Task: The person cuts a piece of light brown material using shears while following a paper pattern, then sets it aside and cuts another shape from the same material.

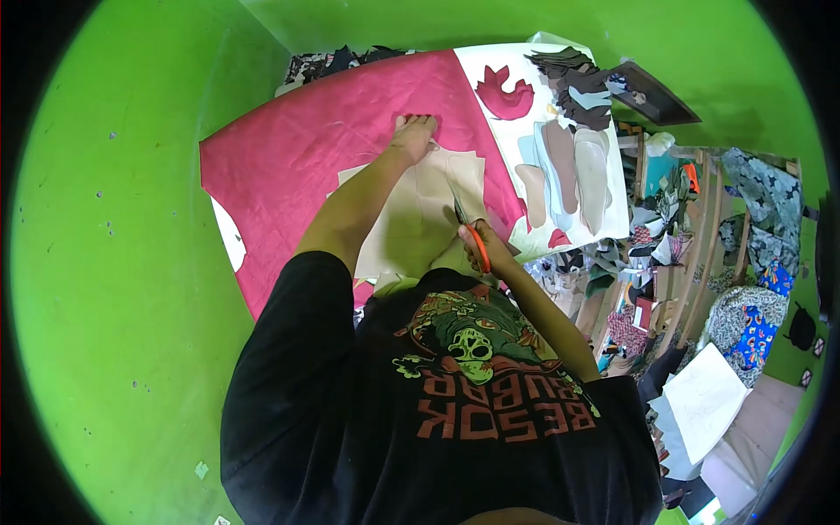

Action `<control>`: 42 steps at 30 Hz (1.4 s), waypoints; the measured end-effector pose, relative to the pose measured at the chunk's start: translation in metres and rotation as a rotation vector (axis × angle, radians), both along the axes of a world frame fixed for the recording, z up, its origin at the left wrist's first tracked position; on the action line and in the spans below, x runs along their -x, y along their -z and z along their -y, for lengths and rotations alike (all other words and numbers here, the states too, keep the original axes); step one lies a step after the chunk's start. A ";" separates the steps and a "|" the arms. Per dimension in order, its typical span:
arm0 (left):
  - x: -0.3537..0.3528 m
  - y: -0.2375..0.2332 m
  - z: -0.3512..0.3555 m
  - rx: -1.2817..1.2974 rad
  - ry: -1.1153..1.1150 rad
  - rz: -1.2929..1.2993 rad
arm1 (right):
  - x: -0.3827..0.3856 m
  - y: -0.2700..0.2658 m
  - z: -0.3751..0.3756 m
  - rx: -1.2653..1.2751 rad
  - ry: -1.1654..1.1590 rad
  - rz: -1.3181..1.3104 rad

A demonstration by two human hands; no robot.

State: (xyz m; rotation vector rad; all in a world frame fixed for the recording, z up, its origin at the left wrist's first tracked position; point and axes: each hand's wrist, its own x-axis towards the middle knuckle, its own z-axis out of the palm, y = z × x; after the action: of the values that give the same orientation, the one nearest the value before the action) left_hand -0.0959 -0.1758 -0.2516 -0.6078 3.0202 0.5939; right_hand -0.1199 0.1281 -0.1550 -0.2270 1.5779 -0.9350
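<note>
My right hand grips scissors with orange handles. Their blades point away from me and lie over a beige sheet, near its right part. The sheet has jagged edges and faint lines. My left hand lies flat at the sheet's far edge, fingers stretched onto the crimson sheet beneath. That larger sheet covers most of the white table. Whether the blades are parted is hard to make out. The near end of the beige sheet is partly hidden by my body.
Right of the crimson sheet lie several sole-shaped pieces, dark scraps and a curved crimson offcut. A wooden rack full of fabric scraps stands at the right. A green wall rises at the left.
</note>
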 end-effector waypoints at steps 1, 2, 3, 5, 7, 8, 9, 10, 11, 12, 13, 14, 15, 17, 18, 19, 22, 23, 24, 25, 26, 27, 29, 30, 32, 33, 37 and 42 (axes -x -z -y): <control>0.000 0.002 0.003 -0.043 0.016 -0.038 | 0.000 -0.001 -0.002 -0.011 -0.025 -0.003; 0.002 0.003 0.007 -0.085 0.033 -0.078 | 0.003 -0.001 -0.002 -0.021 -0.050 -0.008; 0.002 -0.002 0.007 -0.086 0.039 -0.075 | 0.005 0.004 -0.004 -0.021 -0.044 -0.005; 0.000 -0.010 0.010 -0.025 0.200 -0.004 | 0.005 0.015 -0.007 0.085 -0.055 -0.014; -0.002 -0.009 0.015 -0.128 0.178 -0.058 | 0.004 0.017 -0.006 0.087 -0.052 -0.058; -0.003 -0.008 0.017 -0.223 0.143 -0.119 | 0.004 0.018 -0.004 0.095 -0.061 -0.110; -0.006 -0.009 0.019 -0.224 0.145 -0.114 | 0.007 0.018 -0.003 0.089 -0.078 -0.115; -0.008 -0.011 0.022 -0.478 0.064 -0.124 | 0.009 0.017 -0.002 0.091 -0.077 -0.112; -0.010 -0.014 0.025 -0.729 -0.020 -0.135 | 0.012 0.016 0.000 0.062 -0.101 -0.137; -0.013 -0.010 0.030 -0.725 -0.022 -0.134 | 0.014 0.016 0.001 0.034 -0.126 -0.164; -0.016 -0.006 0.033 -0.776 -0.034 -0.178 | 0.017 0.021 -0.001 0.039 -0.128 -0.164; -0.018 -0.001 0.037 -0.828 -0.046 -0.222 | 0.018 0.027 -0.003 0.095 -0.135 -0.143; -0.021 -0.013 0.037 -0.826 -0.048 -0.224 | 0.019 0.031 -0.004 0.150 -0.143 -0.121; -0.031 -0.050 0.034 -0.889 -0.164 -0.129 | 0.019 0.024 -0.001 0.211 -0.123 -0.079; -0.033 -0.050 0.040 -0.891 -0.167 -0.131 | 0.018 0.023 -0.001 0.270 -0.100 -0.034; -0.035 -0.050 0.049 -1.061 -0.115 0.016 | 0.019 0.024 0.001 0.268 -0.105 -0.034; -0.046 -0.065 0.056 -1.248 -0.072 0.174 | 0.021 0.027 0.008 0.329 -0.128 -0.007; -0.048 -0.067 0.057 -1.326 -0.091 0.158 | 0.022 0.027 0.009 0.308 -0.151 -0.036; -0.050 -0.068 0.058 -1.404 -0.110 0.141 | 0.023 0.026 0.010 0.289 -0.173 -0.064; -0.052 -0.068 0.057 -1.400 -0.111 0.135 | 0.023 0.025 0.012 0.292 -0.177 -0.068; -0.054 -0.068 0.055 -1.379 -0.093 0.121 | 0.024 0.023 0.012 0.293 -0.178 -0.097; -0.057 -0.067 0.053 -1.360 -0.075 0.106 | 0.024 0.019 0.014 0.293 -0.180 -0.127; -0.060 -0.065 0.049 -1.391 -0.082 0.084 | 0.030 0.010 0.017 0.254 -0.219 -0.139; -0.062 -0.067 0.049 -1.423 -0.086 0.070 | 0.031 0.007 0.019 0.214 -0.251 -0.148; -0.068 -0.070 0.049 -1.395 -0.045 0.029 | 0.031 0.005 0.020 0.246 -0.243 -0.145; -0.071 -0.070 0.049 -1.369 -0.002 -0.007 | 0.031 0.006 0.018 0.275 -0.231 -0.138; -0.073 -0.073 0.054 -1.227 -0.005 0.233 | 0.032 0.005 0.017 0.314 -0.296 -0.109; -0.077 -0.108 0.052 -1.296 -0.050 0.253 | 0.028 0.010 0.019 0.412 -0.292 -0.222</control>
State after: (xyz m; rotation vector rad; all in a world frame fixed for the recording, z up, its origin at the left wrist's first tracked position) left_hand -0.0188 -0.2281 -0.1436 -0.5415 1.7674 1.9457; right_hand -0.1484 0.1092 -0.1652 -0.8531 1.4842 -1.0192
